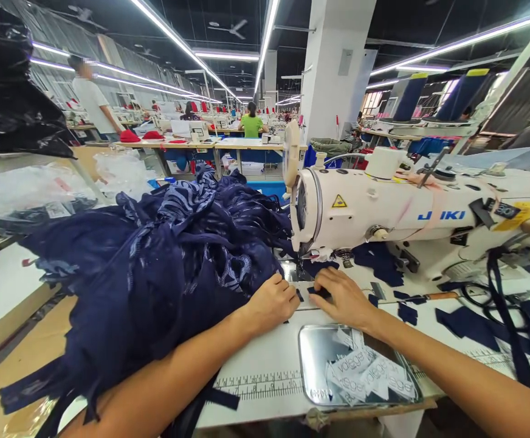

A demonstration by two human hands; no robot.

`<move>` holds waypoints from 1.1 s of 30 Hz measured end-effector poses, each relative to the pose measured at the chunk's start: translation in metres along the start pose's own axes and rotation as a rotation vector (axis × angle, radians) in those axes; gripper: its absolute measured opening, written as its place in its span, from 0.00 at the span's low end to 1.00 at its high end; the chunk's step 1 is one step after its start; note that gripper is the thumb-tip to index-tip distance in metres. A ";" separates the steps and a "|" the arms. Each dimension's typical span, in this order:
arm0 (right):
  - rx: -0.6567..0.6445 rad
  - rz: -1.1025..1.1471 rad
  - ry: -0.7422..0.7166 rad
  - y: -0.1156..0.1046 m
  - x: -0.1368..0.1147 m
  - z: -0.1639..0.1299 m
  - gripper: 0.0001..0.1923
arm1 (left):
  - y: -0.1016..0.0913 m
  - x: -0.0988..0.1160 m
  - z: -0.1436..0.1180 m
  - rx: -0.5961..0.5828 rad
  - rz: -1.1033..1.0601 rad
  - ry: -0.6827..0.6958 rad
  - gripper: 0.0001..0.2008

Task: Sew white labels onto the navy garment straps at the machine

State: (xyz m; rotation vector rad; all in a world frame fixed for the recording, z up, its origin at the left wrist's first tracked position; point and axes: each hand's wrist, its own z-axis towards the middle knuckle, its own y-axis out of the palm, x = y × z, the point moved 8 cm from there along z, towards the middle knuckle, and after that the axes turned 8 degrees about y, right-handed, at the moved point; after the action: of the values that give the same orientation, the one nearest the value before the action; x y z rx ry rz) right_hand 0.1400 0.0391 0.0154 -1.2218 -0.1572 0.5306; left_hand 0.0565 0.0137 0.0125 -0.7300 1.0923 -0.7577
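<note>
- Head view: left hand [271, 302] flat, fingers loosely curled, pressing on edge of navy fabric heap [155, 267], nothing gripped.
- Right hand [344, 298] lying flat on surface [269, 359], fingertips [320, 286] pinning small navy fabric piece [317, 291] just in front of needle area [302, 267]; not closed around it.
- Small piece between the two hands, touching right fingertips, just beside left hand.
- White Juki sewing machine [383, 213] across right side, head directly above the piece.
- Fabric heap piled left of machine, spilling over surface edge toward the person.
- Shiny metal tray [313, 359] sunk in surface near right forearm, holding white printed labels [365, 371].
- Printed ruler strip [260, 384] along front edge of surface, left of tray.
- Loose navy scraps [465, 319] scattered on surface right of the hands, under machine arm.
- Navy strap [506, 316] hanging down at right.
- Clear plastic bags [32, 194] on shelf far left.
- Background: person in green top [251, 125] seated at distant bench, another person in white shirt [92, 103] standing left.
</note>
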 end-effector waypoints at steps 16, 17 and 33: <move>-0.042 0.096 0.180 0.006 0.013 0.000 0.09 | -0.007 0.001 -0.001 0.069 -0.008 -0.005 0.07; -0.037 0.144 0.185 0.007 0.014 0.000 0.09 | -0.008 0.002 -0.001 0.081 -0.005 -0.006 0.07; -0.053 0.435 0.251 0.019 0.011 0.013 0.11 | -0.014 0.004 0.005 0.166 0.028 -0.016 0.09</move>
State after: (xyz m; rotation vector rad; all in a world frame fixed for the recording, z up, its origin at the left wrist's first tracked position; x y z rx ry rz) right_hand 0.1389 0.0595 0.0007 -1.3703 0.3164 0.7445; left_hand 0.0602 0.0034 0.0234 -0.5776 1.0102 -0.8070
